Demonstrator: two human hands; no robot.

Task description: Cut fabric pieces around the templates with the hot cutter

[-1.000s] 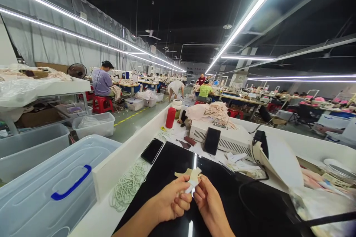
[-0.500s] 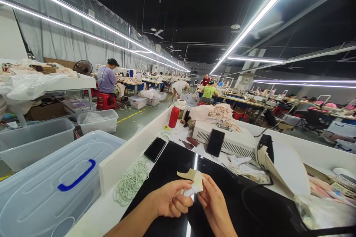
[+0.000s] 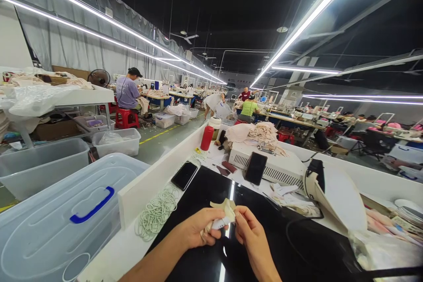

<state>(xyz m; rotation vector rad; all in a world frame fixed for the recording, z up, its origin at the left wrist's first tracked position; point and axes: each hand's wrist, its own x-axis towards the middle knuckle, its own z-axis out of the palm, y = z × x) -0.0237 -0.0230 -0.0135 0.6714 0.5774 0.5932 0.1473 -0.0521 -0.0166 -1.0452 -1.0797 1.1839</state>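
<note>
Over the glossy black worktop (image 3: 194, 198), a small cream fabric piece (image 3: 228, 205) is held up between my two hands. My left hand (image 3: 200, 229) is closed around its lower part, where a white paper-like strip with faint print shows by the thumb. At the piece's right edge, my right hand (image 3: 249, 227) pinches it between thumb and fingertips. The cloth looks folded; its exact shape is partly hidden by my fingers. Left of the hands, a heap of pale green elastic cord (image 3: 157, 213) lies on the white ledge near a phone (image 3: 184, 176).
Behind the worktop stands a white vented machine (image 3: 267, 161) with cloth piled on it and a second phone (image 3: 256, 168) leaning against it. A red bottle (image 3: 206, 138) is at the far corner. On the left sits a lidded plastic bin (image 3: 66, 211). Several people work farther off.
My left hand has shifted its grip, with its fingers less tightly curled and more of the white strip showing. The fabric has turned and folded slightly; my right fingertips stay at its edge.
</note>
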